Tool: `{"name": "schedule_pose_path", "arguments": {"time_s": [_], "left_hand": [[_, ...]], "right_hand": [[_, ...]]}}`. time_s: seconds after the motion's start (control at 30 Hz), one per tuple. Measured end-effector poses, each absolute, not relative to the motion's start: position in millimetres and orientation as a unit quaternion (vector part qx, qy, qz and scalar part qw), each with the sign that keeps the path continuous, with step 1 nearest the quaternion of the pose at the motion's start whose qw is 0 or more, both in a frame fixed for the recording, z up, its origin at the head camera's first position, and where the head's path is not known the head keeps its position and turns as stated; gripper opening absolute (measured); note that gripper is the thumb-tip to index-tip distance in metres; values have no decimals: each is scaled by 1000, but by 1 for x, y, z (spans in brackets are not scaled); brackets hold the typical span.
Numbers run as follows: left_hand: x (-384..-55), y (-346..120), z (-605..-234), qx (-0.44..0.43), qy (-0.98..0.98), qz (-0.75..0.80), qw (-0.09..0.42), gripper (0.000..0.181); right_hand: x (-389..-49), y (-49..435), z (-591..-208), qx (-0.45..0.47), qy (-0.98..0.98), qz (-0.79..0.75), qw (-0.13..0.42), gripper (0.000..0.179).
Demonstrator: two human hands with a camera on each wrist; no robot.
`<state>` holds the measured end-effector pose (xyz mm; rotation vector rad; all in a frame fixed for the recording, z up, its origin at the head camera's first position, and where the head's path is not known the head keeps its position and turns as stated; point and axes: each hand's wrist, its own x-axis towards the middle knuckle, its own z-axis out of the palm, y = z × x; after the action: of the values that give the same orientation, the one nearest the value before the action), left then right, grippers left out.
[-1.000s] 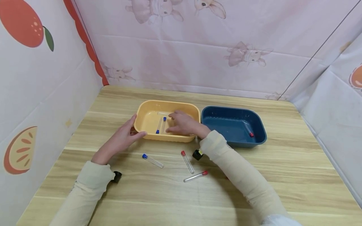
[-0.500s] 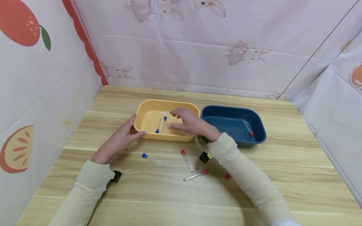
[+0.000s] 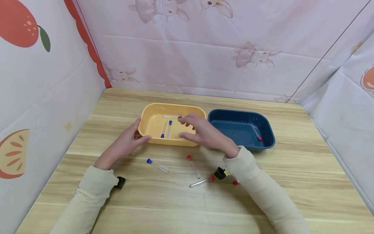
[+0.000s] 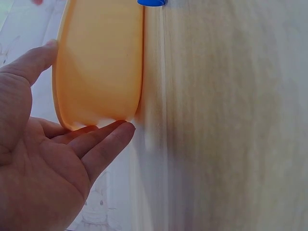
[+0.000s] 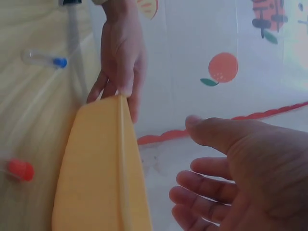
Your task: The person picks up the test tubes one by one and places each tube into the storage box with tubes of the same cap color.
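A yellow plastic tub (image 3: 172,142) holds several clear test tubes with blue caps, among them one test tube (image 3: 169,129) near its middle. At its left end my left hand (image 3: 124,144) grips the corner, thumb on the rim and fingers against the outer wall. Over the tub's right part hovers my right hand (image 3: 205,134), fingers loosely bent and apart from the thumb, with nothing between them. It hides part of the tub's floor. In the right wrist view the right hand (image 5: 260,178) appears empty beside the yellow wall.
Right of the yellow tub stands a navy tub (image 3: 230,125) containing a red-capped tube (image 3: 258,136). On the wooden table in front lie a blue-capped tube (image 3: 157,166) and two red-capped tubes; another red cap (image 3: 235,182) peeks out by the right sleeve. Printed cloth walls surround the table.
My right hand has risen and drawn back to the right, uncovering a blue cap at the back of the yellow tub. The left hand keeps its place on the corner.
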<state>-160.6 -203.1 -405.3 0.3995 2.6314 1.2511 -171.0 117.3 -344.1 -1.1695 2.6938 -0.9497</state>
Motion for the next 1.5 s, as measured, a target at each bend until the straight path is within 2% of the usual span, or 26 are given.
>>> {"name": "schedule_pose_path", "arguments": {"time_s": [0.3,0.63,1.3,1.5], "left_hand": [[-161,-202,-405,134,889,426,98,93],[-159,-202,-405,132,891,424,96,93],[-159,-201,-400,133,886,432,104,92],[-161,-202,-398,139,886,431,101,91]], "right_hand": [[-140,118,-335,-393,862,-320,21,43],[-119,107,-338,-396,864,-308,43,37],[-105,71,-378,-348,880,-314,82,25],[-108,63,-386,-314,883,-327,120,29]]}}
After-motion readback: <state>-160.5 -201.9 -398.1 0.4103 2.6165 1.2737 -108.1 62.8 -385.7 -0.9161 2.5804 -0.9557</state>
